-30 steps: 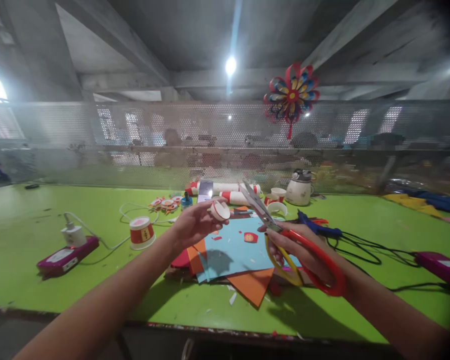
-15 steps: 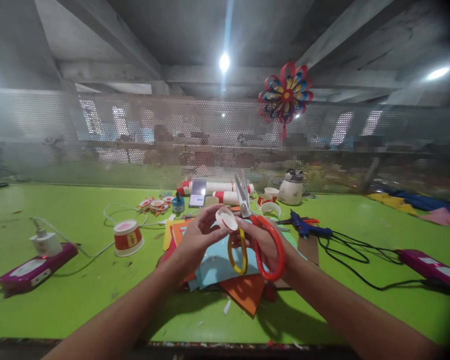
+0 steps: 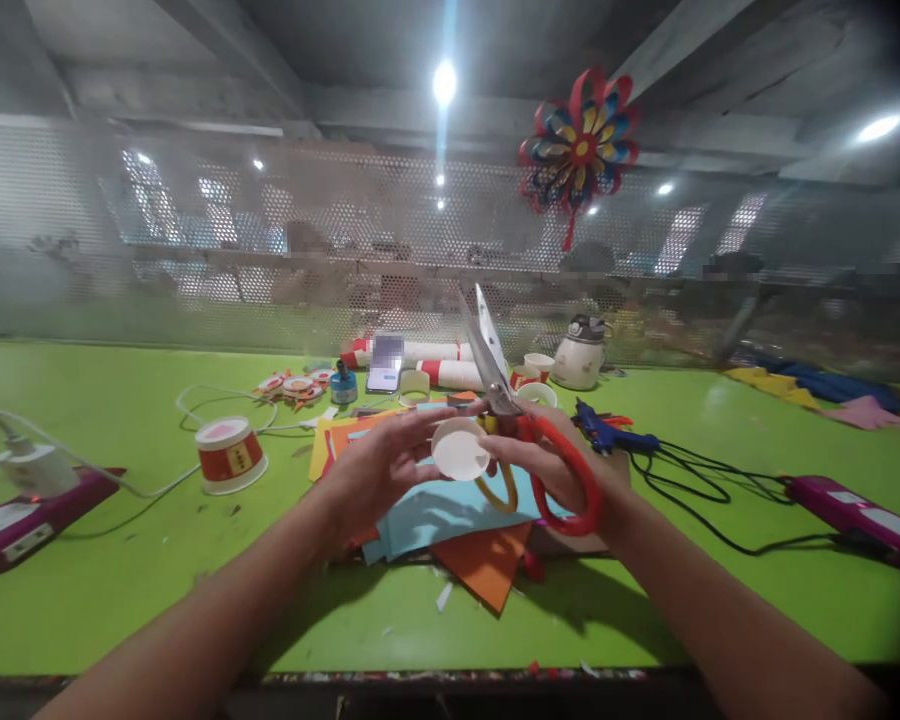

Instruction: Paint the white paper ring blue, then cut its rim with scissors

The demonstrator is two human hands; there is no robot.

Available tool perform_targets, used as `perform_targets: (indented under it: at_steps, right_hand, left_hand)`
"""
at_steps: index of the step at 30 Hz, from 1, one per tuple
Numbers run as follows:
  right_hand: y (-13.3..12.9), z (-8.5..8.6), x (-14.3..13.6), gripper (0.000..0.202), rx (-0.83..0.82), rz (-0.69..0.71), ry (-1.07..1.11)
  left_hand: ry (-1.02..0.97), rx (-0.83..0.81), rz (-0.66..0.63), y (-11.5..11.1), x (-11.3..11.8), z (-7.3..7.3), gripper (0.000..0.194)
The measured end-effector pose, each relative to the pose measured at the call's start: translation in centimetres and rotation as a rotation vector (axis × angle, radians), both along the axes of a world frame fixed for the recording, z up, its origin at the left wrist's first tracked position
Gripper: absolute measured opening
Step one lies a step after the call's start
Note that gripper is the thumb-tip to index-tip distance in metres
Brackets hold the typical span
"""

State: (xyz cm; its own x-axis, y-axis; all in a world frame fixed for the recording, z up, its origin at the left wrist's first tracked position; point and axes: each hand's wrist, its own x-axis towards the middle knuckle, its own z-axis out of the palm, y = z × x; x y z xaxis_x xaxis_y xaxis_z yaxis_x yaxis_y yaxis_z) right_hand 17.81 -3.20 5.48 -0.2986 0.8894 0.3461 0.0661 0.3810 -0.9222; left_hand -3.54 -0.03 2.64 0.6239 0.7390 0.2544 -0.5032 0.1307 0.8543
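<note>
Holding: a small white paper disc [image 3: 459, 452] sits between both hands, raised above the table, near the middle of the scene.
Far left: a magenta power strip [image 3: 15, 520] with a white plug [image 3: 26, 465] lies on the green table [image 3: 120, 590]; its white cable runs right toward a cup.
Cup: a red-and-white paper cup [image 3: 229, 457] stands upside down, left of the hands and well apart from them.
Left hand: the left hand [image 3: 375, 470] is curled, fingertips [image 3: 427, 425] pinching the disc's left edge.
Paper: blue, orange and yellow sheets [image 3: 450, 520] lie stacked on the table right under the hands.
Right hand: the right hand [image 3: 555, 470] is closed through the loops of red-and-yellow scissors [image 3: 529, 440]; blades point up and away, slightly parted, just behind the disc.
Far side: rolls of red-and-white paper [image 3: 420, 362], a phone [image 3: 385, 363] and a white kettle [image 3: 579, 352] stand by the mesh screen [image 3: 195, 260].
Above: a paper pinwheel [image 3: 579, 150] hangs on the screen.
Right: a blue glue gun [image 3: 607, 435] lies just beyond the right hand, its black cord [image 3: 705, 490] trailing toward a second magenta strip [image 3: 855, 510].
</note>
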Motion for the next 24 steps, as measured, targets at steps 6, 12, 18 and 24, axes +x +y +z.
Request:
perform_targets:
  at_steps: [6,12,18,24]
  right_hand:
    - [0.5,0.6,1.2,0.034,0.015,0.034,-0.192]
    - [0.7,0.1,1.3,0.035,0.042,0.084,-0.215]
    - [0.0,0.1,1.1,0.039,0.053,0.186,-0.160]
    - [-0.8,0.5,0.7,0.031,0.127,0.233,-0.112]
  left_hand:
    - [0.153,-0.030,-0.147,0.1,0.1,-1.1,0.041]
    - [0.061,-0.025,-0.205,-0.2,0.0,-1.2,0.027]
    - [0.037,-0.032,-0.295,-0.2,-0.3,-1.2,0.028]
    - [0.119,0.129,-0.292,-0.3,-0.5,-0.9,0.040]
